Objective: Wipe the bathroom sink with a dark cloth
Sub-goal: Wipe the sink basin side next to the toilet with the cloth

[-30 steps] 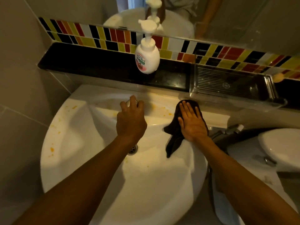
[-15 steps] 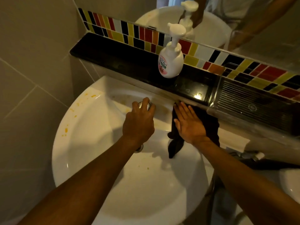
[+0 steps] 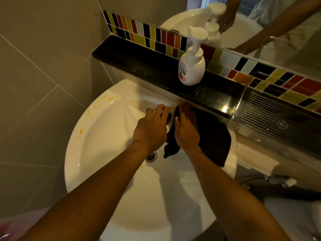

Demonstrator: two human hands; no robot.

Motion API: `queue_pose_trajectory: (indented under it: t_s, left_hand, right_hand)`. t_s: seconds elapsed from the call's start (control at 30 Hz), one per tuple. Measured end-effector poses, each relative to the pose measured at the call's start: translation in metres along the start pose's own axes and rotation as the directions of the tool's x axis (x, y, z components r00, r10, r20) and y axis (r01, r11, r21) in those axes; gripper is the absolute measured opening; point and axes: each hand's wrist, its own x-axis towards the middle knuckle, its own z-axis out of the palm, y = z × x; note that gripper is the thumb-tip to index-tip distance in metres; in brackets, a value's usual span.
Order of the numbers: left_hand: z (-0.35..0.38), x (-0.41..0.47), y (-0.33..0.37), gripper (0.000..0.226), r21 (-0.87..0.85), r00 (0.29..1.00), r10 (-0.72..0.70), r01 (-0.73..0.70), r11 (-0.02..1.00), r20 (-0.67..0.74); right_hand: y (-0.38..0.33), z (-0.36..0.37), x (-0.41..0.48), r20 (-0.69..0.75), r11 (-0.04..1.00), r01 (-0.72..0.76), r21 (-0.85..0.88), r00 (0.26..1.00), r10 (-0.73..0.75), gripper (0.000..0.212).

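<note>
Change: the right hand (image 3: 186, 131) and dark cloth (image 3: 212, 136) have slid left along the back rim, now just beside the left hand (image 3: 151, 129); more cloth is spread out to the right.
Cloth: black, flat under the palm, one crumpled corner hanging toward the drain (image 3: 151, 156).
Sink (image 3: 104, 153): white, orange spatter on the left rim.
Right grip: fingers flat, pressing the cloth.
Left grip: curled over a metal fitting, mostly hidden.
Shelf (image 3: 139, 61): soap bottle (image 3: 191, 66) upright.
</note>
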Motion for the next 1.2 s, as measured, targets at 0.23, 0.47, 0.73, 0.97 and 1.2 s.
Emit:
queue_pose_trajectory:
  t_s: [0.23,0.47,0.73,0.97,1.2]
  left_hand:
    - [-0.003,0.001,0.001,0.054,0.013,1.0,-0.009,0.009,1.0,0.019]
    - [-0.005,0.002,0.005,0.057,0.043,0.999,-0.015,0.013,0.999,0.041]
    - [-0.008,0.001,0.008,0.055,0.048,0.998,-0.048,0.046,0.998,0.04]
    - [-0.006,0.0,0.004,0.051,0.017,0.998,-0.035,0.034,0.999,0.045]
    - [-0.005,-0.002,0.002,0.052,0.067,1.0,-0.015,0.014,0.998,0.017]
  right_hand:
    - [0.035,-0.003,-0.038,0.082,0.963,0.168,-0.213,0.985,-0.154,0.061]
    - [-0.01,0.019,-0.013,0.191,0.974,0.078,-0.213,0.981,-0.037,0.058]
    - [0.027,0.004,-0.01,0.246,0.964,0.202,-0.17,0.956,-0.157,0.068]
    - [0.068,-0.028,-0.053,0.237,0.895,0.174,-0.41,0.968,-0.08,0.063]
    - [0.093,-0.052,-0.089,0.212,0.945,0.055,-0.324,0.977,0.016,0.062]
